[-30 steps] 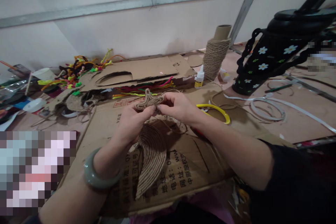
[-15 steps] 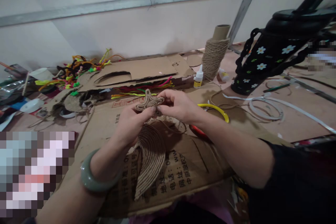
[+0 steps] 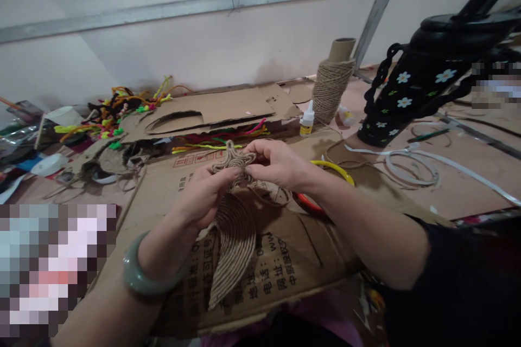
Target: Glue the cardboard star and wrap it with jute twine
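Both hands meet over a flattened cardboard box (image 3: pixel 285 260). My left hand (image 3: pixel 205 195) and my right hand (image 3: pixel 274 162) pinch a small star wound from jute twine (image 3: pixel 233 158), fingers closed on its edges. A loose strand of twine loops down from the star beneath my right hand. Below the hands lies a crescent-shaped piece covered in coiled twine (image 3: pixel 232 244). A green bangle (image 3: pixel 140 276) circles my left wrist.
A twine spool (image 3: pixel 331 89) and a small glue bottle (image 3: pixel 306 122) stand behind. Yellow and red scissor handles (image 3: pixel 331 168) lie right of my hand. A black flowered bag (image 3: pixel 411 92) stands at right, coloured pipe cleaners (image 3: pixel 118 108) at back left, white strapping (image 3: pixel 415 165) at right.
The hands and star have shifted barely; the left fingers have slid slightly along the star, and the view has drifted a little.
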Action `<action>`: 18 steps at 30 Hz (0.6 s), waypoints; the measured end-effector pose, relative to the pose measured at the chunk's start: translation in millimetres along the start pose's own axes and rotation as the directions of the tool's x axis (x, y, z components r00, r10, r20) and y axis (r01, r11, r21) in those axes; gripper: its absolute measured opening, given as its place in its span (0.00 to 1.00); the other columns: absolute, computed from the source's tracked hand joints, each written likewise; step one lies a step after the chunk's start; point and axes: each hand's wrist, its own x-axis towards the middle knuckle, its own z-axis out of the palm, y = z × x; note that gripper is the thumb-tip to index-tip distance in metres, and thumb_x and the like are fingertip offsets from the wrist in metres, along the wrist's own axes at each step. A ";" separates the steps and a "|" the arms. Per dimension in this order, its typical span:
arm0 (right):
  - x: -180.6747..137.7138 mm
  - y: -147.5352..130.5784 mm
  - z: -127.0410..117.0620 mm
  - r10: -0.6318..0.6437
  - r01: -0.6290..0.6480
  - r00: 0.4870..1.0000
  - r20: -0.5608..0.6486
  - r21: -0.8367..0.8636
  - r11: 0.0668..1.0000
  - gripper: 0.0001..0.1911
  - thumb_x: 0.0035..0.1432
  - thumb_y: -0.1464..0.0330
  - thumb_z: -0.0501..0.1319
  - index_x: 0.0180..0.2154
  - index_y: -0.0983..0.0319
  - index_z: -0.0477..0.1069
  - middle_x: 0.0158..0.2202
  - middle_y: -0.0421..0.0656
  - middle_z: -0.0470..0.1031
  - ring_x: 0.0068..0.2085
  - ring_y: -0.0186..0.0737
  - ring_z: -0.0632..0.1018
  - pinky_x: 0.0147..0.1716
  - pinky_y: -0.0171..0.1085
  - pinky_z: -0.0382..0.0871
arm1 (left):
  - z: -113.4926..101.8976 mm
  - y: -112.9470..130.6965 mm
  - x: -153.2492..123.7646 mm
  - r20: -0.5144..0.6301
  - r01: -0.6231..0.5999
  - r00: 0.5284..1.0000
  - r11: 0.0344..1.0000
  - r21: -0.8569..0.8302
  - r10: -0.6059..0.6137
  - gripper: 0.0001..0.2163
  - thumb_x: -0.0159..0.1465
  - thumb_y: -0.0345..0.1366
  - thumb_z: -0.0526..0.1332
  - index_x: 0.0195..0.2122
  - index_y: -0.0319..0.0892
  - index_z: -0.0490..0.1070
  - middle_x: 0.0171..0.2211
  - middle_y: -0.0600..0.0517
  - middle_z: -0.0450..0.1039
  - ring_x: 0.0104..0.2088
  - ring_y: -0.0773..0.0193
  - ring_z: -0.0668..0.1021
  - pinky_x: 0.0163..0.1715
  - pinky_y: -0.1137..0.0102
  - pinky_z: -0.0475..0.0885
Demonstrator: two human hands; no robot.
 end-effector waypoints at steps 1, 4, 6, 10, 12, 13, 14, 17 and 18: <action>0.2 1.5 0.6 -0.011 0.010 1.000 -0.011 -0.045 0.999 0.07 0.46 0.75 0.56 0.32 0.63 0.66 0.28 0.37 0.70 0.28 0.30 0.70 0.29 0.32 0.65 | -0.3 -0.5 0.3 -0.015 -0.017 1.000 0.999 0.034 0.018 0.04 0.51 0.31 0.66 0.28 0.38 0.76 0.27 0.52 0.75 0.27 0.69 0.74 0.29 0.75 0.70; 0.6 5.6 3.1 -0.046 0.033 0.997 -0.067 -0.181 0.983 0.09 0.46 0.75 0.55 0.33 0.63 0.66 0.30 0.39 0.72 0.30 0.32 0.72 0.31 0.34 0.66 | -0.9 -1.6 2.6 -0.056 -0.093 0.993 0.986 0.137 0.102 0.01 0.51 0.29 0.66 0.25 0.38 0.75 0.23 0.54 0.73 0.26 0.71 0.73 0.29 0.77 0.67; 0.9 6.4 4.0 -0.069 0.055 0.995 -0.074 -0.179 0.982 0.10 0.47 0.75 0.55 0.34 0.62 0.66 0.31 0.39 0.73 0.32 0.33 0.73 0.32 0.34 0.67 | -0.6 -1.8 4.2 -0.067 -0.111 0.990 0.982 0.153 0.122 0.01 0.51 0.30 0.66 0.26 0.38 0.76 0.24 0.54 0.74 0.26 0.71 0.72 0.29 0.76 0.67; 2.1 4.3 3.6 -0.056 0.055 0.995 -0.080 -0.013 0.998 0.10 0.49 0.76 0.55 0.36 0.63 0.65 0.30 0.38 0.72 0.31 0.32 0.73 0.31 0.33 0.67 | 0.1 -2.8 5.3 -0.074 -0.103 0.991 0.990 0.100 0.110 0.06 0.51 0.34 0.68 0.29 0.38 0.76 0.27 0.52 0.76 0.28 0.68 0.75 0.33 0.73 0.69; 3.1 3.8 3.8 -0.027 0.032 0.992 -0.120 0.039 0.999 0.09 0.50 0.76 0.56 0.36 0.63 0.64 0.29 0.38 0.71 0.29 0.31 0.72 0.30 0.33 0.67 | -0.6 -3.9 5.4 -0.082 -0.121 0.988 0.987 0.108 0.130 0.06 0.51 0.33 0.68 0.30 0.39 0.76 0.27 0.53 0.76 0.29 0.68 0.75 0.34 0.73 0.69; 3.4 3.9 4.2 -0.018 0.026 0.990 -0.137 0.054 0.998 0.09 0.50 0.76 0.56 0.36 0.62 0.63 0.28 0.38 0.70 0.29 0.31 0.72 0.30 0.33 0.67 | -1.2 -4.4 5.6 -0.087 -0.126 0.987 0.985 0.120 0.136 0.07 0.50 0.33 0.69 0.30 0.39 0.76 0.27 0.53 0.76 0.29 0.69 0.75 0.35 0.73 0.68; 3.7 4.1 4.7 -0.009 0.019 0.990 -0.142 0.067 0.998 0.08 0.50 0.76 0.56 0.35 0.62 0.63 0.28 0.37 0.70 0.29 0.31 0.72 0.30 0.33 0.67 | -1.9 -4.7 5.8 -0.093 -0.124 0.986 0.983 0.135 0.137 0.08 0.49 0.32 0.69 0.30 0.39 0.75 0.27 0.53 0.76 0.29 0.69 0.75 0.34 0.73 0.68; 3.7 3.6 5.5 0.030 -0.018 0.994 -0.106 0.106 0.994 0.08 0.50 0.76 0.57 0.35 0.62 0.62 0.29 0.37 0.69 0.29 0.30 0.72 0.30 0.33 0.67 | -3.5 -4.0 6.4 -0.098 -0.103 0.988 0.978 0.179 0.122 0.07 0.49 0.31 0.68 0.29 0.37 0.74 0.25 0.53 0.75 0.28 0.69 0.75 0.33 0.73 0.68; 3.4 2.8 5.2 0.043 -0.032 0.995 -0.095 0.111 0.993 0.08 0.50 0.76 0.57 0.35 0.62 0.62 0.30 0.38 0.69 0.29 0.30 0.72 0.31 0.33 0.67 | -3.8 -3.3 6.5 -0.094 -0.098 0.989 0.977 0.191 0.118 0.06 0.49 0.30 0.68 0.29 0.37 0.74 0.25 0.53 0.75 0.27 0.69 0.74 0.32 0.73 0.67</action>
